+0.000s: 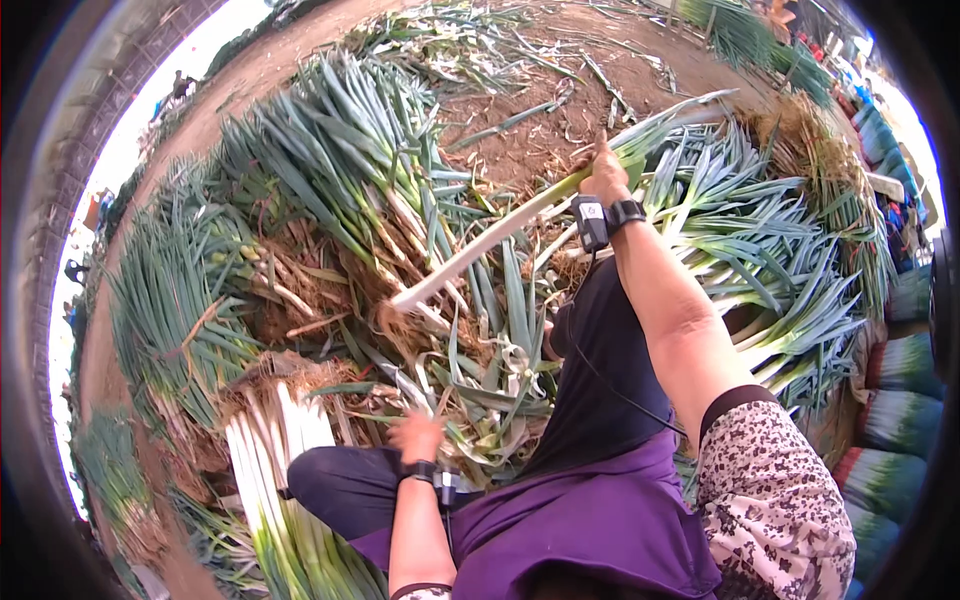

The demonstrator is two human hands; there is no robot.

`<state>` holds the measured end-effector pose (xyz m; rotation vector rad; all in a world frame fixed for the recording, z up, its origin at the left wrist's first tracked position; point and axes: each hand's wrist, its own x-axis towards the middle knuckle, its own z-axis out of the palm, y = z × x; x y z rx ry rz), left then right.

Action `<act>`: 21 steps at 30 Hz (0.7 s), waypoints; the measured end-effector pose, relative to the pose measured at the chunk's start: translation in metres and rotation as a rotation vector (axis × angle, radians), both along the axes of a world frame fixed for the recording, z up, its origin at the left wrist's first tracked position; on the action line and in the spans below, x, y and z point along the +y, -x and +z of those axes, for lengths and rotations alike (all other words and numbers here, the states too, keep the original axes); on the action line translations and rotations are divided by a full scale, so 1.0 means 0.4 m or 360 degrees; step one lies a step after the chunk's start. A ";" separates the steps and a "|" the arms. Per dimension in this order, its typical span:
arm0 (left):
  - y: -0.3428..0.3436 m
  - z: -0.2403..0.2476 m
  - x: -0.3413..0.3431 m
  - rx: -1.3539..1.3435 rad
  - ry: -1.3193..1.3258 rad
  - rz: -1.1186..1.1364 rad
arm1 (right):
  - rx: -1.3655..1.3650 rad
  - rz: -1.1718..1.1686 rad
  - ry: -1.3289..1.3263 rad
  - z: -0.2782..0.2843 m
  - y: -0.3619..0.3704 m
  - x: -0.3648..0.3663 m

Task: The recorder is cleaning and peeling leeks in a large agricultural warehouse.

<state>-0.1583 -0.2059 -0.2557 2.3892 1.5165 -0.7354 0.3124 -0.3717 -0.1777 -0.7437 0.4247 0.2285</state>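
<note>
My right hand (605,180) is closed around a large green onion (490,235), near where its white stem turns to green leaves. The onion slants down to the left, its root end above the heap of peeled leaves and its leaf tips pointing up to the right. Low in front of me, my left hand (415,436) is blurred; its fingers look spread, with nothing seen in them. It is nearest to the litter of loose leaves (495,385) between my legs. Beside my left knee lies a bundle of white-stemmed green onions (275,450).
A large pile of green onions with roots (340,160) stands ahead to the left, and more (175,300) lie at far left. Green onions (740,220) are heaped on my right. Stacked bundles (890,410) line the right edge. Bare soil (510,145) shows ahead.
</note>
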 end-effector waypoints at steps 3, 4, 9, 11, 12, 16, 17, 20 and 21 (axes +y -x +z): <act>-0.190 0.094 -0.063 -0.0754 0.0529 -0.0618 | -0.0058 -0.0062 -0.0386 0.076 0.040 0.012; -0.238 0.089 -0.042 -0.1126 0.0632 -0.0632 | -0.0057 0.0142 -0.0453 0.120 0.108 0.062; -0.549 0.287 -0.031 -0.2138 0.2024 0.0565 | -0.0100 0.0569 -0.0915 0.177 0.293 0.161; -0.601 0.315 -0.008 -0.2493 0.2265 0.1006 | -0.0007 0.0682 -0.0863 0.182 0.332 0.192; -0.608 0.300 0.031 -0.2643 0.2326 0.1043 | -0.0017 0.0693 -0.0865 0.184 0.332 0.202; -0.556 0.380 0.102 -0.3220 0.2245 0.1074 | 0.0131 0.0634 -0.0682 0.175 0.235 0.166; -0.544 0.408 0.116 -0.3334 0.2191 0.1084 | 0.0226 0.0589 -0.0619 0.151 0.209 0.162; -0.505 0.468 0.145 -0.3616 0.1713 0.0869 | 0.0002 0.1167 -0.0542 0.044 0.200 0.192; -0.450 0.470 0.191 -0.3719 0.1616 0.0891 | 0.0070 0.1452 -0.0330 0.085 0.281 0.227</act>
